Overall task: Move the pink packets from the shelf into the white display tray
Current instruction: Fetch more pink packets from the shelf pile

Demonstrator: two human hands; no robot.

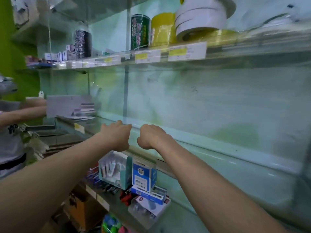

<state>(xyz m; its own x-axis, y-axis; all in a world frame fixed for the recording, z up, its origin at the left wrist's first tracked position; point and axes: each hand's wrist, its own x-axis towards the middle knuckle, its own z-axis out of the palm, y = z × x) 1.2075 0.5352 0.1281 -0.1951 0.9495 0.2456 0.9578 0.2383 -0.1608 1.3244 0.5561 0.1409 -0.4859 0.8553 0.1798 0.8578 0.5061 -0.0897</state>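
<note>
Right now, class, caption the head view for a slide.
Left hand and right hand, fingers curled, at a pale green shelf's front edge.

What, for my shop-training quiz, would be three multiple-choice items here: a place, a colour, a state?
1. Where are the white tape rolls?
A. upper shelf, right of the yellow roll
B. lowest shelf
C. floor
2. What colour is the box marked 0.7?
A. red
B. blue and white
C. black
3. How does the green printed roll stand?
A. on its side
B. hanging off the edge
C. upright

Answers: 1 A, they sit beside the yellow roll; 2 B, its front is blue with white; 3 C, it stands on end.
</note>
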